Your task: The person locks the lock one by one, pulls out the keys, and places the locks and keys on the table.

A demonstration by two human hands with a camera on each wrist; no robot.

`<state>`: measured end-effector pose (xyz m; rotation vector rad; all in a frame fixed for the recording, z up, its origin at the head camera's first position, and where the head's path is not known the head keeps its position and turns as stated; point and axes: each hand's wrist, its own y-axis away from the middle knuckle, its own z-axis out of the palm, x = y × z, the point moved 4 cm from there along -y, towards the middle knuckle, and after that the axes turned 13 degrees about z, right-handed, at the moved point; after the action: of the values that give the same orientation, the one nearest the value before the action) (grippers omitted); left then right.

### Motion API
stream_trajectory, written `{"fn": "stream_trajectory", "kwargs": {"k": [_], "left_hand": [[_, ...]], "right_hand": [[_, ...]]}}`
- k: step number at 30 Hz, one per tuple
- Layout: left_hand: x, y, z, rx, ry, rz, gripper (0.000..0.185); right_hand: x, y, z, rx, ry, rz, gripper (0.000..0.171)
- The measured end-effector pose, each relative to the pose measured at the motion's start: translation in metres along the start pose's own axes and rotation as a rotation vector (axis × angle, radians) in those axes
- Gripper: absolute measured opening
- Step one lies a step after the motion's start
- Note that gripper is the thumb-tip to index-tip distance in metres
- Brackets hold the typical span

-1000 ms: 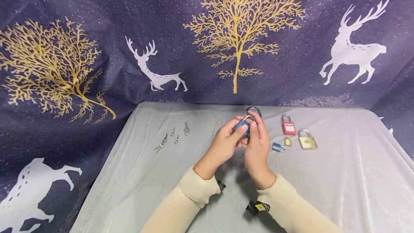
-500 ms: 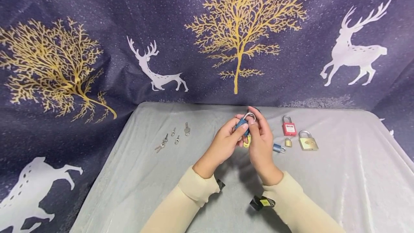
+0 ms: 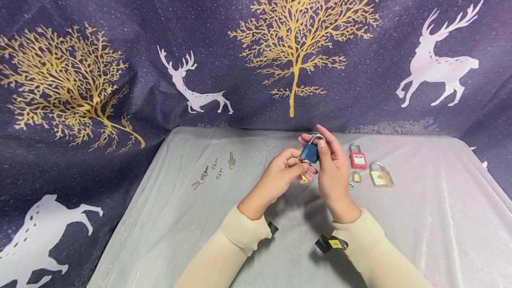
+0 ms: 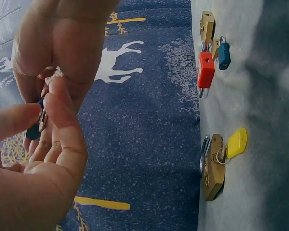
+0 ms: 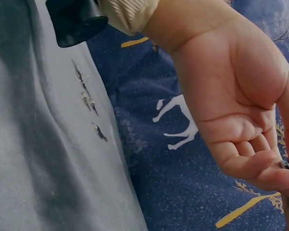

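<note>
A blue padlock (image 3: 310, 153) with a silver shackle is held up over the table. My right hand (image 3: 335, 168) grips it, thumb near the shackle, forefinger stretched up behind. At the padlock's lower end, my left hand (image 3: 276, 179) pinches a small silver piece (image 4: 42, 120) that looks like a key between thumb and forefinger. Behind the hands on the table lies a brass padlock (image 4: 214, 168) with a yellow-headed key (image 4: 237, 142) at its base; the hands mostly hide it in the head view. In the right wrist view, the palm (image 5: 226, 96) shows and the padlock is nearly out of sight.
Right of the hands lie a red padlock (image 3: 358, 158), a large brass padlock (image 3: 382, 176), a tiny brass one (image 3: 356, 177) and a small blue one (image 4: 224, 55). Several loose keys (image 3: 231, 161) lie on the left. A printed curtain (image 3: 256, 57) hangs behind the grey-covered table (image 3: 168, 234).
My right hand has moved right and slightly up, taking the blue padlock with it. My left fingers have slid from the padlock's body to its lower end.
</note>
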<state>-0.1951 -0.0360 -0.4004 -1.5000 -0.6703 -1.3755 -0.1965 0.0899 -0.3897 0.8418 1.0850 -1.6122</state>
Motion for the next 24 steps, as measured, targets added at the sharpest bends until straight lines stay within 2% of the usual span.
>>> {"fn": "stream_trajectory", "kwargs": {"k": [3,9,14,19,24], "left_hand": [[0.0002,-0.0005,0.0003,-0.008,-0.004,0.005,0.018],[-0.0011,-0.0003,0.0001,0.015,-0.001,0.022,0.017],[-0.0011,-0.0005,-0.0019,0.074,-0.005,0.047,0.019],[-0.0001,-0.0017,-0.0046,0.141,-0.016,0.057,0.019],[-0.0002,-0.0021,-0.0058,0.162,-0.021,0.068,0.020]], "right_hand": [[-0.0008,-0.0023,-0.0016,0.001,-0.044,-0.018,0.035],[0.0008,-0.0035,-0.0025,-0.008,-0.060,-0.009,0.037],[0.0028,-0.0034,-0.0019,-0.032,-0.018,0.047,0.037],[0.0042,-0.0034,-0.0019,-0.079,0.051,0.140,0.048],[0.0057,-0.0045,-0.0036,-0.105,0.084,0.181,0.055]]}}
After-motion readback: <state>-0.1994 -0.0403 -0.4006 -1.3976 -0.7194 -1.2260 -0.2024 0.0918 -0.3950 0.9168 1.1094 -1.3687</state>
